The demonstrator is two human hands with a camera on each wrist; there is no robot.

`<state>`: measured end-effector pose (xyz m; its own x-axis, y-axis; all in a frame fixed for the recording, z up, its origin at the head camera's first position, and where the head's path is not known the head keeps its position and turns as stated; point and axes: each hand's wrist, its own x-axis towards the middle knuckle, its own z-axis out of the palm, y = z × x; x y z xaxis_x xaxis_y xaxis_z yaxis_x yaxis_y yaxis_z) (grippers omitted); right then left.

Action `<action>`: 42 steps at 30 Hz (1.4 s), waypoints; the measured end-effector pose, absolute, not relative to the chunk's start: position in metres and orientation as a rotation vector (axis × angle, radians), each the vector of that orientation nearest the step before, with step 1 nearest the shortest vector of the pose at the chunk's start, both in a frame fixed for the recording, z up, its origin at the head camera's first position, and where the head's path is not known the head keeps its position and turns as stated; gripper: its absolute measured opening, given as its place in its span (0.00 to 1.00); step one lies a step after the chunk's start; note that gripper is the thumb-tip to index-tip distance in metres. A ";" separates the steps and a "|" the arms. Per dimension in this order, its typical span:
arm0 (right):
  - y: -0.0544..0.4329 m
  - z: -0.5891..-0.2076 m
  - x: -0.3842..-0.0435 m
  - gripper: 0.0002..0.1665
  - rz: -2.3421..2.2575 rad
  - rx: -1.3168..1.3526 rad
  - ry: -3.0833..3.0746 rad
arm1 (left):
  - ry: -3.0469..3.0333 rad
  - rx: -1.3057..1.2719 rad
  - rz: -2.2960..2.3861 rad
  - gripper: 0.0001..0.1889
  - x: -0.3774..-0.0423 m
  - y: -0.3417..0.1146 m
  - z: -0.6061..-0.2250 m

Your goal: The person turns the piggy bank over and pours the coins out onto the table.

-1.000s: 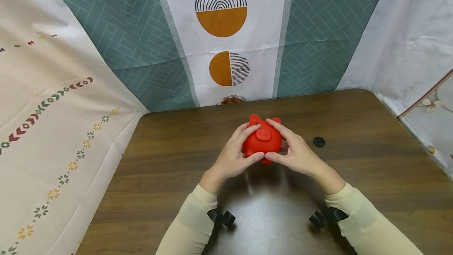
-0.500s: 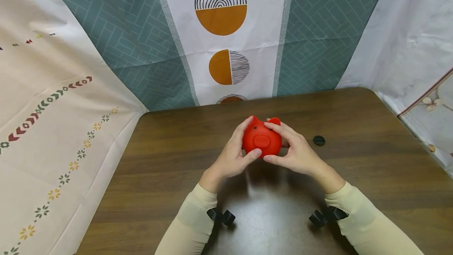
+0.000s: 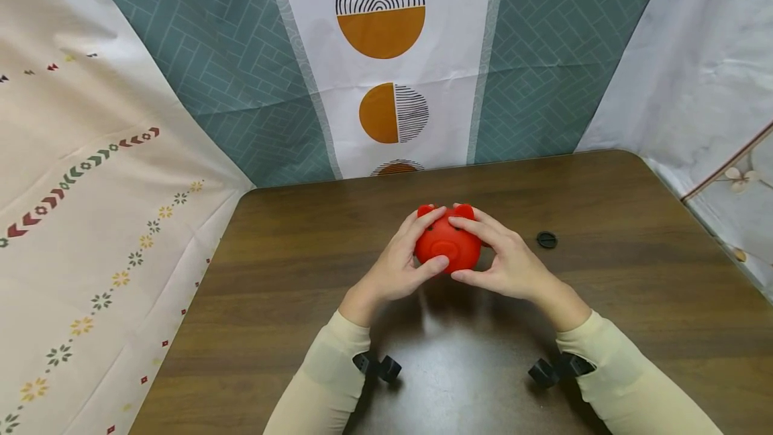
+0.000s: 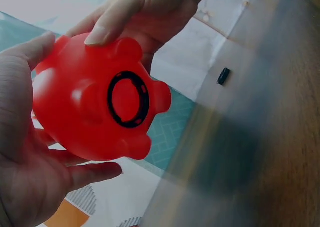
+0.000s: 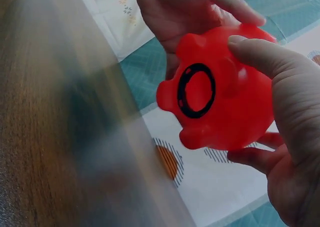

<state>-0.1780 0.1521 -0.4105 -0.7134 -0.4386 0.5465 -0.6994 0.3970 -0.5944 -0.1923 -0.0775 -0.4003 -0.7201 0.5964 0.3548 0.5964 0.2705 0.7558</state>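
Observation:
A red piggy bank [image 3: 449, 247] is held between both hands above the table, its snout toward the head camera. My left hand [image 3: 395, 264] grips its left side, thumb low by the snout and fingers over the head. On the other side my right hand [image 3: 507, 257] grips it the same way, fingertips near one eye. Both wrist views show the underside of the piggy bank [image 4: 90, 104] with short feet and a black-ringed round opening [image 5: 209, 82], uncovered. A small black slotted cap [image 3: 546, 239] lies on the table to the right of the right hand.
The brown wood-grain table [image 3: 290, 287] reaches back to a patterned cloth [image 3: 260, 72] hanging behind it. Pale cloths hang at the left and right sides. Black wrist cameras [image 3: 389, 369] sit on both sleeves.
The piggy bank has been tipped between the hands, so its snout sits lower and its eyes and ears now show. Fingers have shifted slightly on its head. The black cap stays put.

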 end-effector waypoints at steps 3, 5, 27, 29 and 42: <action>0.153 -0.411 -0.179 0.48 1.230 1.025 -2.372 | 2.498 1.149 1.508 0.36 -0.194 -0.076 -0.403; 0.153 -0.412 -0.181 0.49 1.252 1.040 -2.372 | 2.494 1.143 1.541 0.36 -0.194 -0.075 -0.403; 0.147 -0.378 -0.161 0.48 1.627 0.811 -2.361 | 2.643 1.243 1.673 0.50 -0.193 -0.064 -0.406; 0.146 -0.377 -0.161 0.48 1.612 0.809 -2.355 | 2.631 1.226 1.673 0.48 -0.193 -0.067 -0.405; 0.144 -0.374 -0.163 0.46 1.591 0.906 -2.369 | 2.504 1.228 1.696 0.41 -0.197 -0.077 -0.400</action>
<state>-0.1627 0.1443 -0.3744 -0.8071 -0.3983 0.4358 -0.5541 0.2562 -0.7920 -0.1968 -0.0767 -0.3996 -0.7103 0.5117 0.4834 0.6387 0.1797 0.7482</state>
